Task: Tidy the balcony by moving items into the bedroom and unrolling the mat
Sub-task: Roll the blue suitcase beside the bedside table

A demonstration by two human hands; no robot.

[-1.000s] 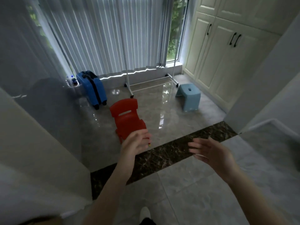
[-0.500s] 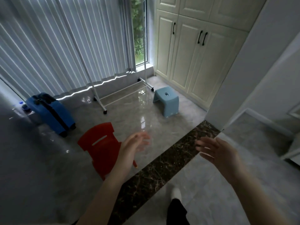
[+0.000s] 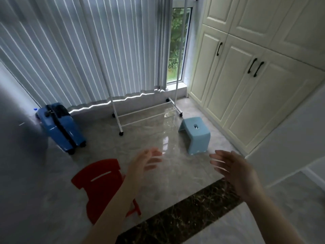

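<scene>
A white metal wheeled clothes rack stands at the glossy grey tile floor's far edge, against the curtains. A blue hard-shell suitcase stands at the far left corner. A red plastic child's chair sits near the dark marble threshold; a pale blue plastic step stool sits by the right-hand cabinets. The left hand and right hand hover spread wide, holding nothing.

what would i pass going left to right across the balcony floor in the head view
dark blue hard-shell suitcase → red plastic child's chair → white metal clothes rack on wheels → light blue plastic step stool → cream panelled cupboard doors
</scene>
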